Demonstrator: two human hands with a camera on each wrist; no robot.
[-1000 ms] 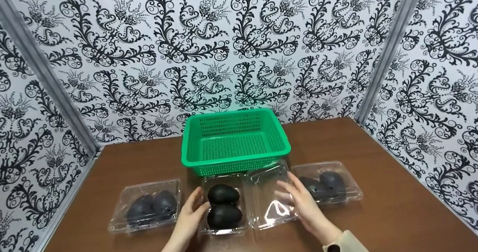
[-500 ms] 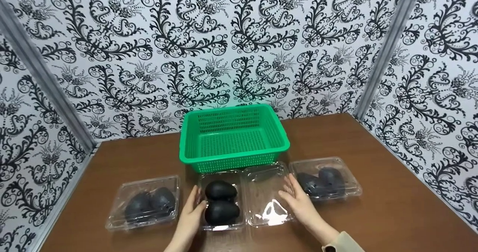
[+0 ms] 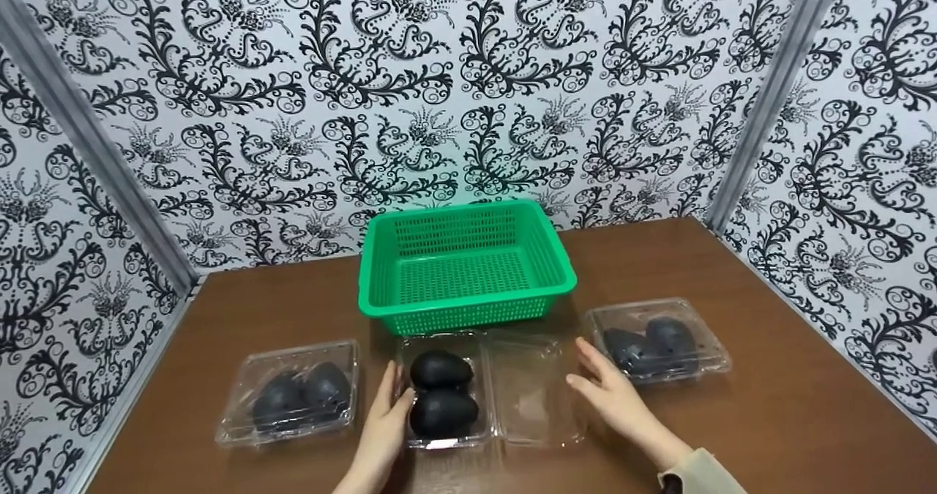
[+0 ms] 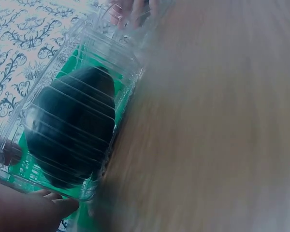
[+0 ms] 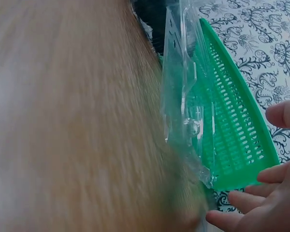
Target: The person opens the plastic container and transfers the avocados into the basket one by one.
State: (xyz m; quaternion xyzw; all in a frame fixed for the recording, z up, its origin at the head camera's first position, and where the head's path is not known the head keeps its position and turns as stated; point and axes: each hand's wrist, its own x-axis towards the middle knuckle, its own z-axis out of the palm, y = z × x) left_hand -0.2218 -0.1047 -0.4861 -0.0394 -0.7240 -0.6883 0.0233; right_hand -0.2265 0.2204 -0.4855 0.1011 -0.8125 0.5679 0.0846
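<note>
— Scroll-patterned wall (image 3: 439, 77), brown table (image 3: 790, 435). Head view?
— Left hand (image 3: 384, 421) gripping edge of opened clamshell (image 3: 481, 377), two dark avocados (image 3: 444, 412) inside; right hand (image 3: 618, 406) loose beside lid (image 3: 538, 391).
— Left wrist?
— One avocado through ribbed plastic.
— Right?
— Fingers (image 5: 246, 200) relaxed; green basket (image 5: 222, 164) beyond.

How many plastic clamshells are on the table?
3: the left closed clamshell, the open clamshell in the middle, in front of the green basket, and the right closed clamshell. No others seem hidden.
</note>
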